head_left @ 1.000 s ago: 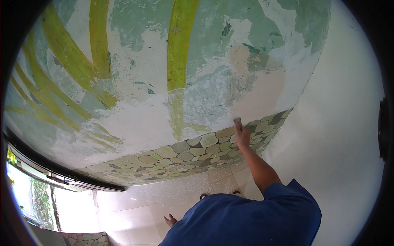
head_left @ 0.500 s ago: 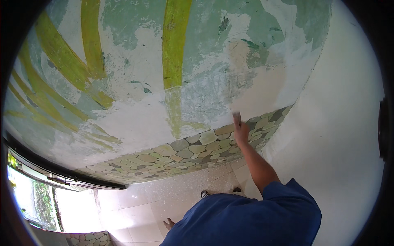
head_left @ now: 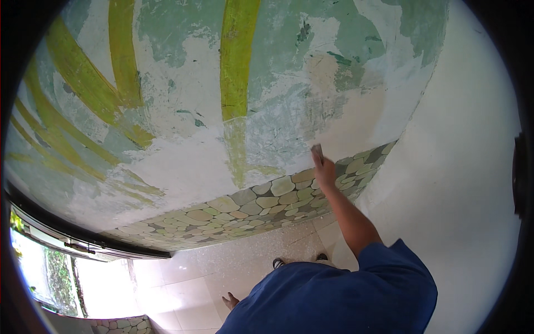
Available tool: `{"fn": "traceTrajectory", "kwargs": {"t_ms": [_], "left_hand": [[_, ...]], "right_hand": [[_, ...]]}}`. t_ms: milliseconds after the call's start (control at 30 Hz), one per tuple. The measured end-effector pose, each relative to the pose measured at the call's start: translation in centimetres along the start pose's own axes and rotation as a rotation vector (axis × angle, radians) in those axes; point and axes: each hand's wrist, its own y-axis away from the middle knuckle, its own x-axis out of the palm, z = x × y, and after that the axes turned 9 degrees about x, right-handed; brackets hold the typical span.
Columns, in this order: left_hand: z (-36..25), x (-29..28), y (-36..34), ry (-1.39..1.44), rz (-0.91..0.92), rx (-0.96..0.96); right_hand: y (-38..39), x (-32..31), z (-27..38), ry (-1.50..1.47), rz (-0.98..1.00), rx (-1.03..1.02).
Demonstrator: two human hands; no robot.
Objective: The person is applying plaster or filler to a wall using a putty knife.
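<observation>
My right hand [head_left: 325, 171] is closed around a small, flat, grey-brown block [head_left: 317, 155], held against or close to the wall just above the stone strip. Whether it is a sanding block or a scraper is too small to make out. Patches of pale filler and peeling green paint cover the painted wall [head_left: 183, 161], and a beige, smoother patch [head_left: 359, 119] lies above and to the right of the block. Low at my left side hangs my left hand [head_left: 230, 301], fingers apart and holding nothing.
Irregular stone cladding [head_left: 256, 207] runs along the foot of the wall. A plain white wall [head_left: 439, 206] meets it on the right. Pale floor tiles [head_left: 189, 300], speckled with white dust, lie below, and a bright opening with a dark frame [head_left: 89, 245] is at the left.
My right hand has shifted slightly up and left along the wall with the block in it. My left hand has barely moved.
</observation>
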Motion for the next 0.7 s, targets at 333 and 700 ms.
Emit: {"fn": "traceTrajectory", "kwargs": {"t_ms": [333,700], "left_hand": [[-0.7,-0.6,-0.5,-0.005,-0.002,0.032],[1.3,0.5,-0.7,-0.074,0.047,0.031]], "right_hand": [[3.2,-0.2,-3.2,0.105,-0.058,-0.006],[1.1,-0.2,1.2,-0.044,0.002,-0.003]]}}
